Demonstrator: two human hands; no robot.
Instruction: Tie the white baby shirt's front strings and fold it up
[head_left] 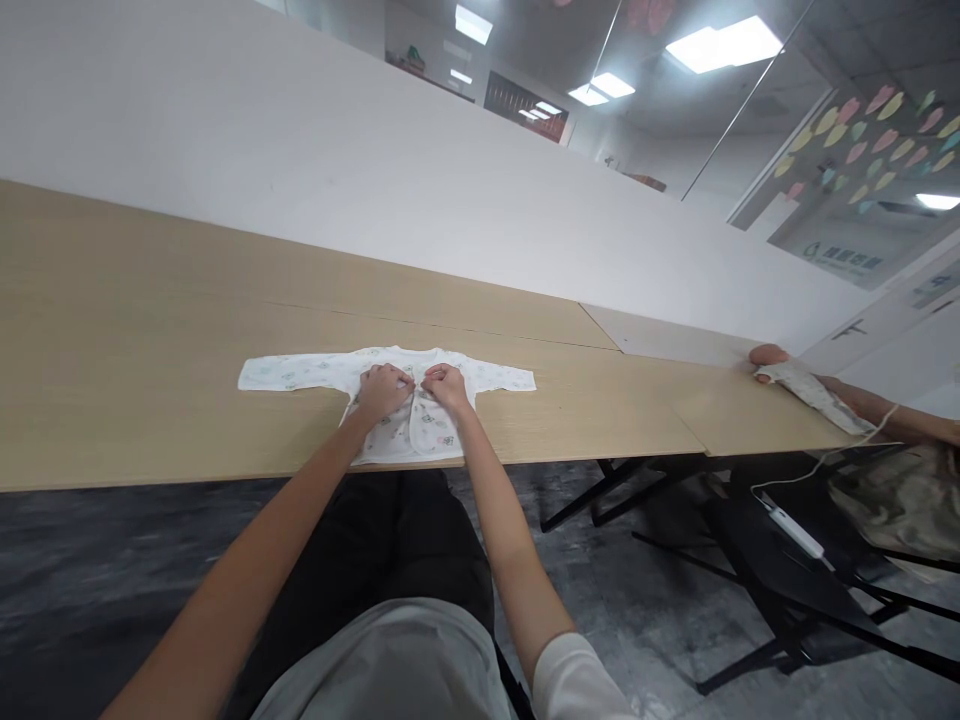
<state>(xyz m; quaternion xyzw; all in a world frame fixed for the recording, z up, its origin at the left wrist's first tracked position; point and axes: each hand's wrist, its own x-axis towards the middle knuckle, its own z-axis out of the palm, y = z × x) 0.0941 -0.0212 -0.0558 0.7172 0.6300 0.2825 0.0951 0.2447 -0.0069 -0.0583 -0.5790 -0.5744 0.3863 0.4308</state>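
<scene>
A small white long-sleeved baby shirt (431,428) with a scattered print lies on the table, both sleeves spread out sideways. Its lower hem reaches the table's front edge. My left hand (385,390) rests on the chest of the shirt, fingertips pinched at the front opening. Close beside it, my right hand (445,386) also pinches the cloth at the same opening, just below the neckline. The fingertips of both hands nearly meet. What exactly lies between them is too small to make out.
The long wooden table (150,300) runs along a white wall (300,150) with glass above. At the far right, another person's hand (769,354) is by a white patterned cloth (814,392). A black folding chair (780,560) holds a white power strip (796,532).
</scene>
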